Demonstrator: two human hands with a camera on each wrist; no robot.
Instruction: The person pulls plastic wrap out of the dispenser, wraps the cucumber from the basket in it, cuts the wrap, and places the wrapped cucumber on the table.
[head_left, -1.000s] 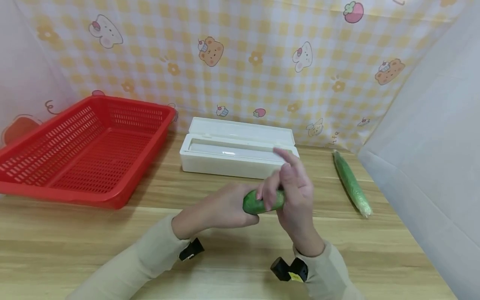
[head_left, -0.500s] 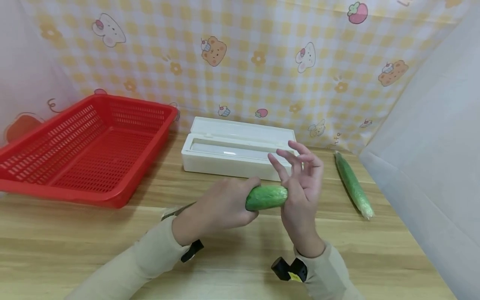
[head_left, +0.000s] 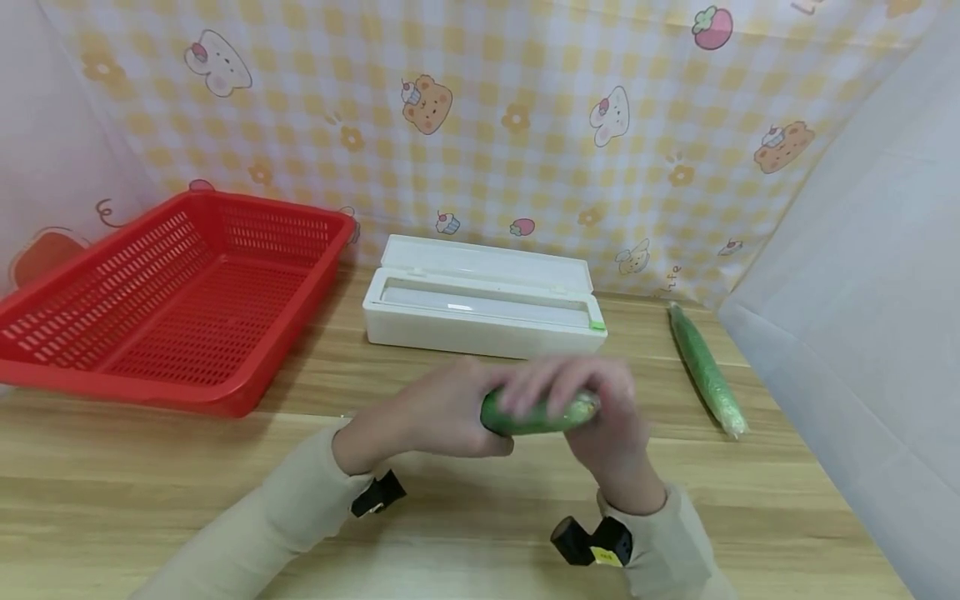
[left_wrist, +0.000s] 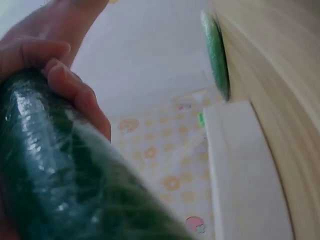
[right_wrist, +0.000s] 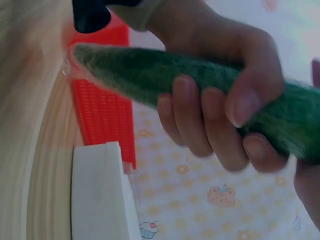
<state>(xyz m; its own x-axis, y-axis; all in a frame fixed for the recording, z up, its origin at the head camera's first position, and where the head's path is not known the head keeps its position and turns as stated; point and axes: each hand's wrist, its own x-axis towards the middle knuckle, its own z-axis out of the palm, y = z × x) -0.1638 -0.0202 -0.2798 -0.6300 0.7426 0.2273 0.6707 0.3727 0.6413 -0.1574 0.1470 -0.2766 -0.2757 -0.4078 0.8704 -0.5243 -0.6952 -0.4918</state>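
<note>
My left hand [head_left: 442,408] grips a green cucumber [right_wrist: 130,70] wrapped in clear film, above the middle of the table. In the right wrist view its fingers curl round the middle and loose film hangs at the tapered end. My right hand [head_left: 600,417] is at the other end, its blurred fingers bent over the top of the cucumber. The left wrist view shows those fingers lying on the shiny wrap, with the end partly covered. A second film-wrapped cucumber [head_left: 703,371] lies on the table to the right.
Behind the hands stands a white box [head_left: 480,333], lid raised, with a small green piece [head_left: 597,325] at its right end. To the left is a red plastic basket [head_left: 232,392]. A checked cloth [head_left: 480,167] hangs at the back, and a white sheet [head_left: 862,292] borders the right side.
My right hand's fingers spread up off the cucumber half a second ago and are now bent down over its end. My left hand keeps its grip; the cucumber's angle shifts slightly.
</note>
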